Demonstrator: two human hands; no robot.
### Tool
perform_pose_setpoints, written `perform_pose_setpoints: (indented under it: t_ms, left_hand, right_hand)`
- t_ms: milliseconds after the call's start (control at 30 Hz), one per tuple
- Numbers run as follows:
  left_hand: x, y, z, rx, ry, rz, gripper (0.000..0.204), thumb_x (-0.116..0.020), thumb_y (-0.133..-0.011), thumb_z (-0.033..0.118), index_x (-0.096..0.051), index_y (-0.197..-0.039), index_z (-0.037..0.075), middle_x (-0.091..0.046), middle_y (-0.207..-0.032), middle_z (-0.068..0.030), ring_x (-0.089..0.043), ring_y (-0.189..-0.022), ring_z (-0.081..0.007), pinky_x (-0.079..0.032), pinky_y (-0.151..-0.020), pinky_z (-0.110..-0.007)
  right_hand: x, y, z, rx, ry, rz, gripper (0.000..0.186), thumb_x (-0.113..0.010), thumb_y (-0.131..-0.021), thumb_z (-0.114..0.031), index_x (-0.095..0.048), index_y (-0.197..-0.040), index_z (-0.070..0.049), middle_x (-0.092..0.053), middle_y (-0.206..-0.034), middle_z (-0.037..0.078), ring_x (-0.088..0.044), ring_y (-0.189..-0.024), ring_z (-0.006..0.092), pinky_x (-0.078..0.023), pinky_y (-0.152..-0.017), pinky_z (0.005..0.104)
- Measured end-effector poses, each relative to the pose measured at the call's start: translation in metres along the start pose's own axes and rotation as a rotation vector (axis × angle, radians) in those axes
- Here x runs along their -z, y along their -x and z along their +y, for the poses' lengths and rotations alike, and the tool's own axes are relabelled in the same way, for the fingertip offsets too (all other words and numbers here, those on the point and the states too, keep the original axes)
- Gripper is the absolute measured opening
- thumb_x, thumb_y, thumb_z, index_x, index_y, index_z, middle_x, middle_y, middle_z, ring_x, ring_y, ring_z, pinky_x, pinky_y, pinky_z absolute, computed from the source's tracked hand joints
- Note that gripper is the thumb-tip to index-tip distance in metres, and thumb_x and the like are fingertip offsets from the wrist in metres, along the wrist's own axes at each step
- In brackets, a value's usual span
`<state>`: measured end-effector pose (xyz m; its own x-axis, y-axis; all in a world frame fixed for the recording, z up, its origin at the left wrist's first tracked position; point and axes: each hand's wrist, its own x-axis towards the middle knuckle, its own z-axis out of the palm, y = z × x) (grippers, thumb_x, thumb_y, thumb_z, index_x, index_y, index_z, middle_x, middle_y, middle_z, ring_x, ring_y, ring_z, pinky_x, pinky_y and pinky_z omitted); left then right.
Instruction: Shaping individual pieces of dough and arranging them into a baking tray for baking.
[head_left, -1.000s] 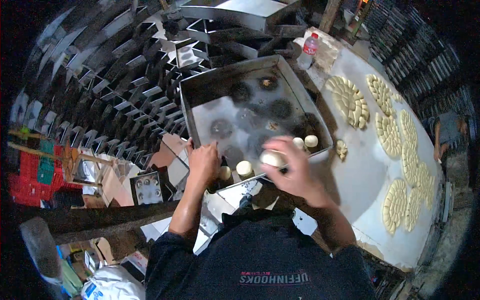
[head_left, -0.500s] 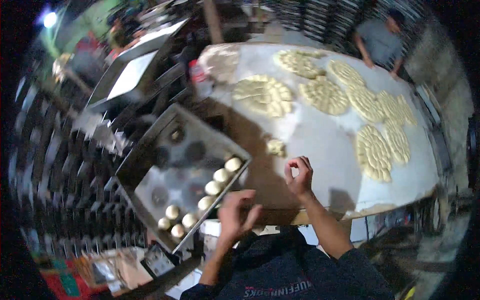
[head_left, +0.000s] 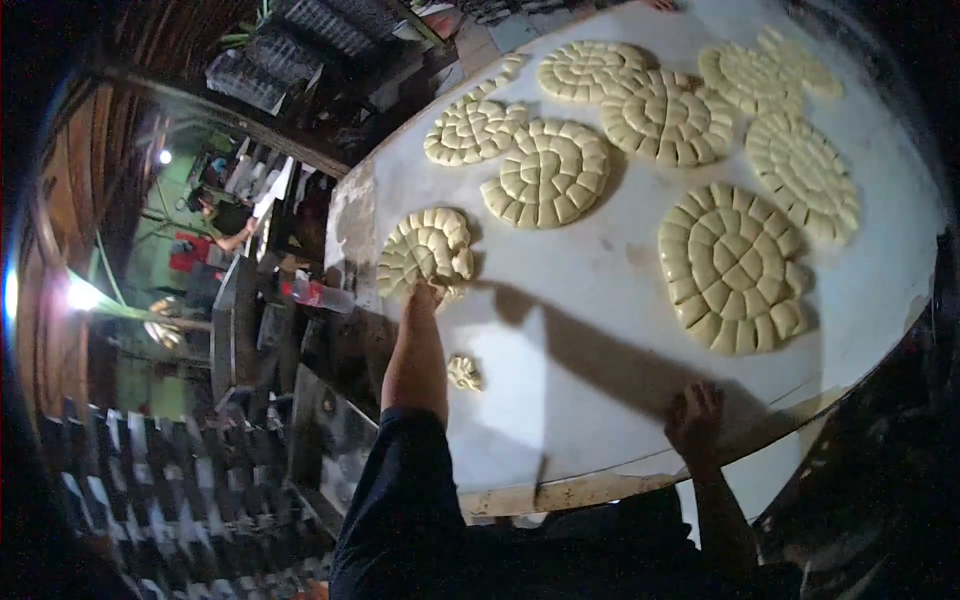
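- Left hand: arm stretching out over the left dough round, the hand touching or overlapping its near edge; fingers hiding from view, so cannot tell whether they are pinching dough.
- Left dough round: lying flat near the left edge of the tabletop, probably why the arm is extending so far.
- Right hand: sitting low by the near edge, fingers loosely apart, nothing visible in it; possibly bracing the lean, though contact is unclear.
- Small dough clump: sitting apart, nearer the person than the left round.
- Other dough rounds: lying flat, some touching, others standing clear; the broad surface is presumably supporting their scored blocks.
- Red-labelled bottle: sitting beside the left edge, apparently out of the dough's way.
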<state>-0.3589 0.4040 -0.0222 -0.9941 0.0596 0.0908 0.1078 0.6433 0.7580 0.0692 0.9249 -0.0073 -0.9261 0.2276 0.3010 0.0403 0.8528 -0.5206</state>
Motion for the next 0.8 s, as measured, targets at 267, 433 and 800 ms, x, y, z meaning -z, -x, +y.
perform_pose_setpoints:
  t_ms: [267, 433, 800]
  left_hand:
    - [-0.014, 0.024, 0.042, -0.011, -1.03, -0.348, 0.045, -0.036, -0.101, 0.033, -0.045, -0.138, 0.008, -0.05, -0.138, -0.014, -0.052, -0.12, -0.0298, -0.041, -0.104, -0.041]
    - [-0.058, 0.141, 0.089, 0.904, -0.231, 0.552, 0.039, -0.069, -0.083, 0.017, -0.063, -0.11, -0.011, -0.067, -0.101, -0.0194, -0.066, -0.084, -0.0237, -0.054, -0.064, -0.039]
    - [-0.06, 0.418, -0.008, 0.438, 0.108, 0.771, 0.04, -0.066, -0.091, 0.019, -0.048, -0.118, -0.005, -0.051, -0.121, -0.0151, -0.055, -0.1, -0.0227, -0.047, -0.08, -0.032]
  right_hand:
    - [0.018, -0.025, -0.014, -0.045, -0.157, 0.061, 0.014, -0.064, -0.076, -0.009, -0.056, -0.088, -0.006, -0.055, -0.08, 0.012, -0.054, -0.081, 0.0333, -0.042, -0.078, 0.0456]
    - [0.014, -0.021, -0.015, -0.061, -0.103, 0.083, 0.013, -0.061, -0.074, -0.006, -0.048, -0.076, -0.008, -0.048, -0.07, 0.009, -0.051, -0.073, 0.0306, -0.039, -0.072, 0.0418]
    - [-0.051, 0.032, -0.035, -0.159, -0.649, 0.015, 0.011, -0.064, -0.086, -0.014, -0.06, -0.086, -0.003, -0.06, -0.079, 0.006, -0.058, -0.077, 0.0188, -0.047, -0.071, 0.0355]
